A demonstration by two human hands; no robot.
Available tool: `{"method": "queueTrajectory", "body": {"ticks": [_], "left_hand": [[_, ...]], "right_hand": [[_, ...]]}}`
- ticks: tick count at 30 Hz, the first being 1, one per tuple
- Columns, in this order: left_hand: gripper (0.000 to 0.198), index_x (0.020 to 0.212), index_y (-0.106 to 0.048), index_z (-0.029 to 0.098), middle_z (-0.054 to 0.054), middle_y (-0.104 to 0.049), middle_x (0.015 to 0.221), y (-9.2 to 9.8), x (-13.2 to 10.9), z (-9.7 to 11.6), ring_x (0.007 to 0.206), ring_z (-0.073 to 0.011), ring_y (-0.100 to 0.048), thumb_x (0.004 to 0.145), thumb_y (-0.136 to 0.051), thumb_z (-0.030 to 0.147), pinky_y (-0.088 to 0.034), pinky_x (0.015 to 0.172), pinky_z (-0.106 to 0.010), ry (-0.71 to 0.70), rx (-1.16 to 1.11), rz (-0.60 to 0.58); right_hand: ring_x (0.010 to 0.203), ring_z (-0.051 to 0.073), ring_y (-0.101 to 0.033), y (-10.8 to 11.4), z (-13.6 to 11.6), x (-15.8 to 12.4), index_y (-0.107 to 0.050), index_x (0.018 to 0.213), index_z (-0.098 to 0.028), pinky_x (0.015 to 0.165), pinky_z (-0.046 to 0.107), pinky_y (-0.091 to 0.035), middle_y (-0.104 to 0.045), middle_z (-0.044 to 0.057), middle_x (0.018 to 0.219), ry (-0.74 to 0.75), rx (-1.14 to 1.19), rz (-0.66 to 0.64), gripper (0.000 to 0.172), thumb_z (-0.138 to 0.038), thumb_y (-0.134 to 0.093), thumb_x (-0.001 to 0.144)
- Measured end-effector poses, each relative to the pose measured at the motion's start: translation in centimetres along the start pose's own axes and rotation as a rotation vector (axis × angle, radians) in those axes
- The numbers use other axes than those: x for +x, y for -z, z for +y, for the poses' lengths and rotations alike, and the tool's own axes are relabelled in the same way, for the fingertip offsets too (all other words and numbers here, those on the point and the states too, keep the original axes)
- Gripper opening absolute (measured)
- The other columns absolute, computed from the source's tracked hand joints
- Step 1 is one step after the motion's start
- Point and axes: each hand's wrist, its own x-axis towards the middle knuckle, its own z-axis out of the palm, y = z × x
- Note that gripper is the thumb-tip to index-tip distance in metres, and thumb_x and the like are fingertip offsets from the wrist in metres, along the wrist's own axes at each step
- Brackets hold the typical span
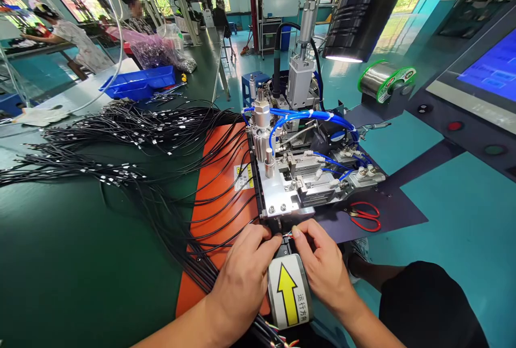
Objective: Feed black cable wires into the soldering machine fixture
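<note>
Right hand (323, 267): fingers pinched on thin wires (288, 235). Left hand (246, 272): fingers curled at machine's (278, 189) near edge, grip unclear. Apparently aligning wires; next calls for steady placement.

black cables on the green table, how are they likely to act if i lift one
The black cables will probably bend easily with a little spring, since they curve smoothly across the orange mat. Lifting one may drag its neighbours, as many overlap in thick bundles. A single one looks light, being so thin.
</note>
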Motion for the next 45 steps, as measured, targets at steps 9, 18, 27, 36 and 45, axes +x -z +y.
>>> {"method": "queueTrajectory", "body": {"ticks": [9,18,27,36,45], "left_hand": [[0.022,0.105,-0.067,0.011,-0.011,-0.059,0.093,-0.2,0.0,0.0,0.084,-0.0224,-0.054,0.098,-0.046,0.012,-0.055,0.073,-0.038,-0.011,-0.016,0.018],[0.021,0.104,-0.067,0.012,-0.01,-0.06,0.092,-0.2,-0.2,0.2,0.085,-0.0234,-0.053,0.094,-0.049,0.009,-0.055,0.073,-0.039,0.032,0.022,-0.026],[0.02,0.099,-0.067,0.014,-0.007,-0.058,0.091,-0.6,-0.4,0.1,0.083,-0.0215,-0.052,0.093,-0.049,0.007,-0.053,0.073,-0.036,0.073,0.037,-0.068],[0.022,0.102,-0.067,0.015,-0.007,-0.058,0.093,-0.6,-0.3,0.1,0.085,-0.022,-0.053,0.094,-0.047,0.007,-0.055,0.075,-0.038,0.062,0.054,-0.064],[0.026,0.111,-0.064,0.014,-0.009,-0.058,0.096,-0.1,-0.5,0.4,0.088,-0.0238,-0.054,0.094,-0.045,0.007,-0.056,0.078,-0.042,0.037,0.174,-0.108]], "right_hand": [[0.069,0.016,-0.052,-0.1,-0.2,0.2,-0.058,0.083,-0.021,0.062,0.026,-0.042,-0.058,0.0,0.077,-0.047,0.023,0.0,0.032,-0.047,-0.046,0.1],[0.067,0.016,-0.05,-0.3,0.0,0.1,-0.058,0.082,-0.021,0.062,0.025,-0.04,-0.056,-0.001,0.074,-0.101,0.032,0.007,0.033,-0.049,-0.048,0.098],[0.075,0.019,-0.056,0.9,0.3,0.1,-0.067,0.094,-0.02,0.066,0.026,-0.044,-0.065,0.002,0.082,-0.163,0.119,-0.037,0.034,-0.051,-0.052,0.095],[0.068,0.016,-0.054,0.8,-0.6,0.8,-0.064,0.088,-0.02,0.063,0.025,-0.042,-0.062,0.0,0.079,-0.065,0.037,-0.031,0.031,-0.049,-0.054,0.095],[0.066,0.016,-0.048,0.6,-0.1,1.1,-0.061,0.081,-0.018,0.062,0.026,-0.041,-0.056,0.0,0.073,-0.106,0.105,-0.095,0.037,-0.051,-0.052,0.095]]}}
